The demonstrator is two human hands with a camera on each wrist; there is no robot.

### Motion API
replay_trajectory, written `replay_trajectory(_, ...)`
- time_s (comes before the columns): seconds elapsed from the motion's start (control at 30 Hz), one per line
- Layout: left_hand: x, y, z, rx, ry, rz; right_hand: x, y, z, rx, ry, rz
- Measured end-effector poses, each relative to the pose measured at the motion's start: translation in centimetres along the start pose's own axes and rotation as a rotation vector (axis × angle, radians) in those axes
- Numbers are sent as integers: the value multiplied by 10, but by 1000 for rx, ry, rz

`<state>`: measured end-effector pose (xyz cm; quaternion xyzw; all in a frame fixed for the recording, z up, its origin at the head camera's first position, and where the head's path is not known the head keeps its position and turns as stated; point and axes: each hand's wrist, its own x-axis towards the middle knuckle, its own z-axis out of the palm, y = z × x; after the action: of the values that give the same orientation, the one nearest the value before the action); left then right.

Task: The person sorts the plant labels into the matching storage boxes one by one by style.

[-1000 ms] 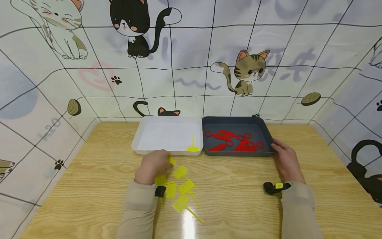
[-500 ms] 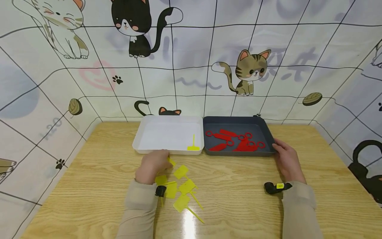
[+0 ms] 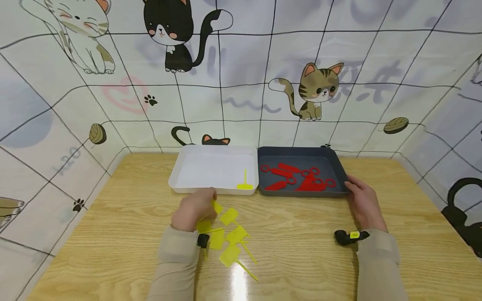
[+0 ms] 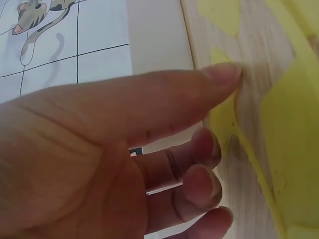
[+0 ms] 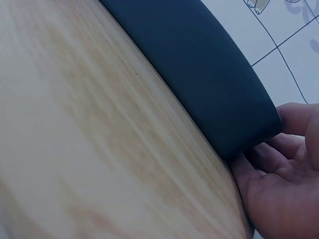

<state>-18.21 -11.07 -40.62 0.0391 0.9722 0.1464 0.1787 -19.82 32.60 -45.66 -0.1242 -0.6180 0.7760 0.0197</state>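
My left hand (image 3: 196, 209) is at the front wall of the white tray (image 3: 188, 190), its thumb and curled fingers at a yellow cable-tie tag (image 3: 217, 207). In the left wrist view the thumb tip covers part of that tag (image 4: 224, 114), and the index finger is mostly hidden behind the thumb. Several more yellow tags (image 3: 229, 255), flat plates with thin tails, lie near the wrist; one yellow tag (image 3: 245, 186) is in the white tray. My right hand (image 3: 363, 202) holds the front right corner of the dark grey tray (image 5: 214, 84), thumb on the wall, fingers low beneath it.
Several flat red tags (image 3: 276, 185) with ring ends lie inside the grey tray. Both trays stand side by side at the back of the wooden table (image 3: 293, 242), close to a cat-patterned backdrop (image 3: 241, 104).
The head view has shifted slightly, so the scene sits a little farther right. My left fingers have shifted slightly at the yellow tag. The right hand keeps its place on the grey tray.
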Motion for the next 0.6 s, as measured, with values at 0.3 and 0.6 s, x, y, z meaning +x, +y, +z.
replay_trajectory(0.3,-7,3,-1,46,41,-32,0,0,-2,7,-6,-5)
replay_trajectory(0.6,-8,-4,-1,-30,26,-45,2,0,-1,22,-15,-2)
